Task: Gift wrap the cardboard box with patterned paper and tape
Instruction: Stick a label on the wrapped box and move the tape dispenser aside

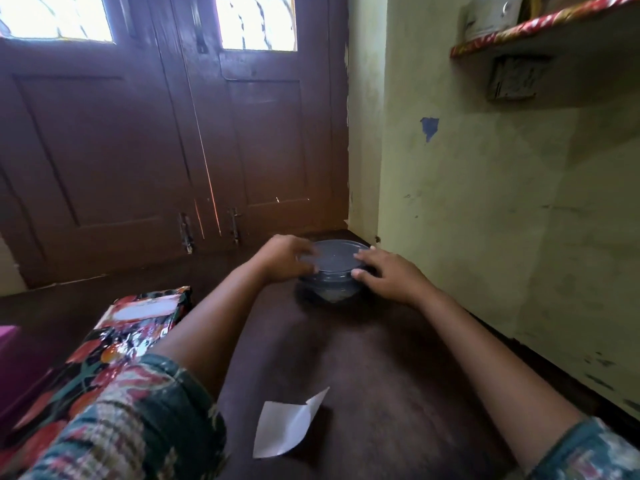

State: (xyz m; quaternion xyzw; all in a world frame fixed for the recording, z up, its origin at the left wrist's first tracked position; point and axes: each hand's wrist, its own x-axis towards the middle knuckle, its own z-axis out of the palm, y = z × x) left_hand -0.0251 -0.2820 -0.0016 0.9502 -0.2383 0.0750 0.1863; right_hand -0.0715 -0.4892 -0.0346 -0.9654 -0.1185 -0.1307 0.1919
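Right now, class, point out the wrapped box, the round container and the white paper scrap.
wrapped box [121, 337]: head view, patterned top face.
round container [334, 259]: head view, lid's middle.
white paper scrap [284, 427]: head view, flat middle.

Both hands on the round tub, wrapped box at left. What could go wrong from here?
1. Left hand and right hand grip the lidded round container; if it pops open suddenly, contents may spill.
2. The left forearm runs beside the wrapped box; drawing back could scuff its paper.
3. The white paper scrap lies loose between the arms and could get swept away.
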